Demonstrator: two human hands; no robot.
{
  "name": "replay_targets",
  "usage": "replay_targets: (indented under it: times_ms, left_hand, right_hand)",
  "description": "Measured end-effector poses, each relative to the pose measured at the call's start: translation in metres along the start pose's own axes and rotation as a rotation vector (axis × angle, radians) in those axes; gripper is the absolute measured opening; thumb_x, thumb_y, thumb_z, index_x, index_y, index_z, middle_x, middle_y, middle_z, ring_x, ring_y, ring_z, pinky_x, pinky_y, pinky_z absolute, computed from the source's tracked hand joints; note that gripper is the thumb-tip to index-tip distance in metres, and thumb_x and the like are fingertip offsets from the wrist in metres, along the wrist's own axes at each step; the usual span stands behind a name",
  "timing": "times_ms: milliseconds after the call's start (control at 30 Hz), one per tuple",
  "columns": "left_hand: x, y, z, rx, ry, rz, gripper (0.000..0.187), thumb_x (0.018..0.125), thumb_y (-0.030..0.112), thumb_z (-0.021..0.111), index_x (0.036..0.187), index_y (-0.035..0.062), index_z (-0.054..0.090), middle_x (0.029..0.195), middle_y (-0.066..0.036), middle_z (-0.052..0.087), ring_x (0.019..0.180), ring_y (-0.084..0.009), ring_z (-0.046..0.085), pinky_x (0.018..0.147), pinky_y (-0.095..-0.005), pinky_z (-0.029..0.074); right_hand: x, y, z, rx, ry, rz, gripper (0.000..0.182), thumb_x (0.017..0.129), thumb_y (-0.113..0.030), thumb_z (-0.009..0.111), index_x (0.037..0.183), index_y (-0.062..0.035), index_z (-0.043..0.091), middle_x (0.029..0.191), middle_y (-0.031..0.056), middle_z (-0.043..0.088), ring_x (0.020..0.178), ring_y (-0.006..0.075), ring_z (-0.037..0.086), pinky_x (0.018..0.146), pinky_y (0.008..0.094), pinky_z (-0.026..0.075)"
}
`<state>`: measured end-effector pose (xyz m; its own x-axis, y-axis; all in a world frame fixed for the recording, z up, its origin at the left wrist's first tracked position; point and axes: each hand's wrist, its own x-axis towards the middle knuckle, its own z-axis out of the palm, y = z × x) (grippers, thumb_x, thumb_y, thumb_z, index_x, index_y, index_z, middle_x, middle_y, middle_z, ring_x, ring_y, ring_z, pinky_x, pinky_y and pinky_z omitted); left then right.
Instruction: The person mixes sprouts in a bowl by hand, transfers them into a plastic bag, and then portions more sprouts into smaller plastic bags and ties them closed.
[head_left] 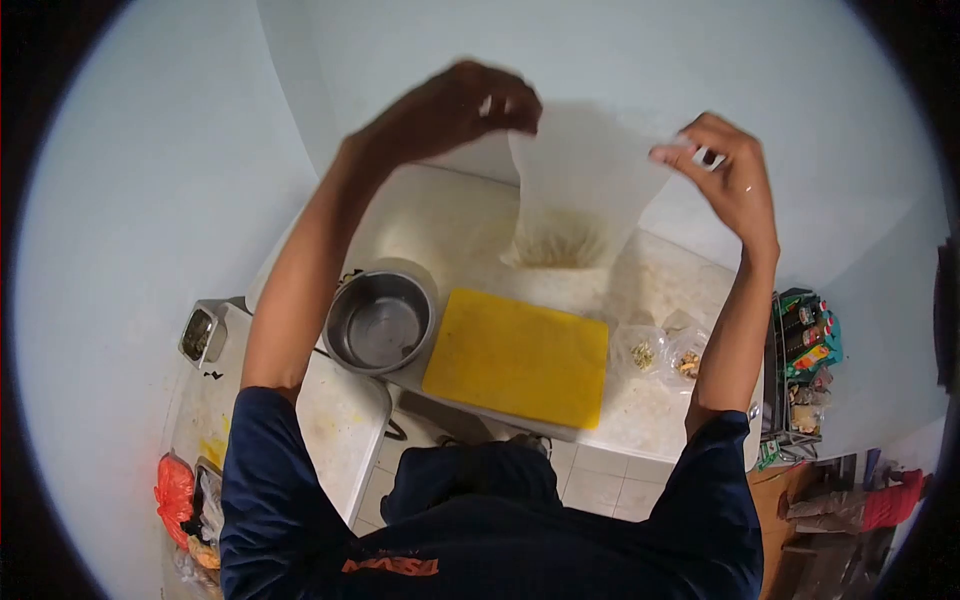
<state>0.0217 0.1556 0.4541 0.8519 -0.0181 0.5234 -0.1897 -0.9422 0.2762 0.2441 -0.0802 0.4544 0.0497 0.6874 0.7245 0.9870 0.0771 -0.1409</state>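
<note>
A translucent plastic bag point(575, 170) hangs stretched between my two hands, above the back of the table. Some greenish-brown contents, too blurred to name, lie at its bottom. My left hand point(480, 105) is closed in a pinch on the bag's upper left corner. On the other side, my right hand point(725, 170) pinches the upper right corner between thumb and fingers. Below the bag a yellow cutting board point(518, 357) lies bare on the table. A metal pot point(380, 320) stands left of the board.
Two clear bags of chopped food, one on the left point(642, 352) and one on the right point(688, 362), sit right of the board. A rack of packets and bottles point(805, 340) stands farther right. Left are a side table point(335, 420), a metal container point(203, 335) and a red bag point(174, 495).
</note>
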Motion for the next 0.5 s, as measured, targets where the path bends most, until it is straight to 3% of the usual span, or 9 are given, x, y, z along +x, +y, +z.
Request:
replay_targets:
  times_ms: [33, 100, 133, 200, 233, 333, 367, 467, 500]
  left_hand:
    - [0.013, 0.004, -0.016, 0.08, 0.103, 0.195, 0.02, 0.091, 0.025, 0.068, 0.094, 0.0045, 0.068, 0.089, -0.003, 0.07, 0.079, -0.0174, 0.063, 0.071, -0.0333, 0.05]
    - [0.03, 0.014, -0.025, 0.134, 0.273, 0.217, 0.013, 0.091, 0.013, 0.067, 0.094, 0.0003, 0.067, 0.089, -0.006, 0.07, 0.078, -0.0176, 0.063, 0.067, -0.0322, 0.051]
    - [0.034, 0.012, -0.02, 0.106, 0.316, 0.202, 0.011, 0.09, 0.01, 0.067, 0.094, -0.0006, 0.067, 0.088, -0.007, 0.069, 0.077, -0.0179, 0.063, 0.067, -0.0322, 0.051]
    - [0.029, -0.026, -0.006, 0.171, -0.051, -0.023, 0.01, 0.091, 0.007, 0.064, 0.097, -0.0016, 0.067, 0.088, -0.009, 0.069, 0.076, -0.0184, 0.062, 0.068, -0.0323, 0.051]
    - [0.024, -0.043, -0.003, 0.21, -0.224, -0.136, 0.01, 0.092, 0.005, 0.063, 0.098, -0.0021, 0.067, 0.088, -0.01, 0.069, 0.076, -0.0186, 0.062, 0.069, -0.0324, 0.051]
    - [0.018, -0.048, -0.016, -0.109, 0.077, 0.103, 0.011, 0.09, -0.002, 0.058, 0.097, -0.0039, 0.066, 0.087, -0.012, 0.069, 0.077, -0.0192, 0.062, 0.073, -0.0327, 0.051]
    - [0.019, -0.038, -0.024, 0.037, 0.142, -0.072, 0.016, 0.087, -0.007, 0.055, 0.097, -0.0037, 0.067, 0.089, -0.012, 0.07, 0.079, -0.0198, 0.064, 0.076, -0.0336, 0.052]
    - [0.015, -0.047, -0.02, 0.181, -0.023, -0.082, 0.015, 0.089, -0.003, 0.055, 0.098, -0.0033, 0.067, 0.089, -0.012, 0.07, 0.081, -0.0209, 0.065, 0.077, -0.0347, 0.054]
    - [0.006, -0.066, -0.009, 0.126, -0.137, -0.191, 0.015, 0.091, 0.001, 0.055, 0.099, -0.0041, 0.067, 0.088, -0.011, 0.07, 0.079, -0.0217, 0.065, 0.076, -0.0351, 0.054]
  right_hand:
    - [0.009, -0.003, -0.005, 0.015, 0.116, 0.01, 0.021, 0.077, -0.022, 0.081, 0.08, -0.0042, 0.071, 0.07, 0.0055, 0.057, 0.06, 0.017, 0.046, 0.053, 0.0298, 0.037]
    - [0.024, -0.004, 0.007, 0.084, 0.32, 0.02, 0.019, 0.083, -0.024, 0.076, 0.087, -0.0056, 0.072, 0.077, 0.0049, 0.062, 0.065, 0.0196, 0.052, 0.058, 0.0322, 0.043]
    - [0.027, 0.022, 0.027, 0.029, 0.139, -0.004, 0.018, 0.085, -0.024, 0.073, 0.089, -0.0064, 0.072, 0.08, 0.0048, 0.063, 0.069, 0.021, 0.055, 0.061, 0.0336, 0.045]
    - [0.029, 0.071, 0.064, -0.071, -0.238, -0.046, 0.018, 0.089, -0.026, 0.068, 0.091, -0.0079, 0.072, 0.085, 0.0048, 0.065, 0.076, 0.0238, 0.06, 0.066, 0.0363, 0.049]
    - [0.029, 0.049, 0.053, -0.221, -0.415, -0.033, 0.019, 0.094, -0.025, 0.061, 0.098, -0.009, 0.07, 0.093, 0.0079, 0.066, 0.09, 0.0284, 0.063, 0.075, 0.0408, 0.051]
    - [0.055, 0.027, 0.031, -0.242, -0.186, -0.059, 0.019, 0.095, -0.023, 0.059, 0.103, -0.0105, 0.069, 0.098, 0.0107, 0.066, 0.095, 0.0299, 0.062, 0.08, 0.0421, 0.051]
    - [0.057, 0.015, 0.025, -0.163, -0.125, 0.037, 0.019, 0.096, -0.02, 0.055, 0.106, -0.0114, 0.069, 0.104, 0.0095, 0.067, 0.098, 0.0295, 0.063, 0.083, 0.0425, 0.052]
    - [0.053, 0.033, 0.075, 0.038, -0.116, -0.083, 0.014, 0.093, -0.016, 0.063, 0.095, -0.0064, 0.073, 0.093, 0.0106, 0.068, 0.082, 0.0245, 0.061, 0.074, 0.035, 0.049]
    - [0.047, 0.022, 0.065, -0.194, -0.438, 0.032, 0.019, 0.093, -0.019, 0.063, 0.089, -0.003, 0.073, 0.085, 0.0105, 0.068, 0.073, 0.021, 0.058, 0.068, 0.0325, 0.048]
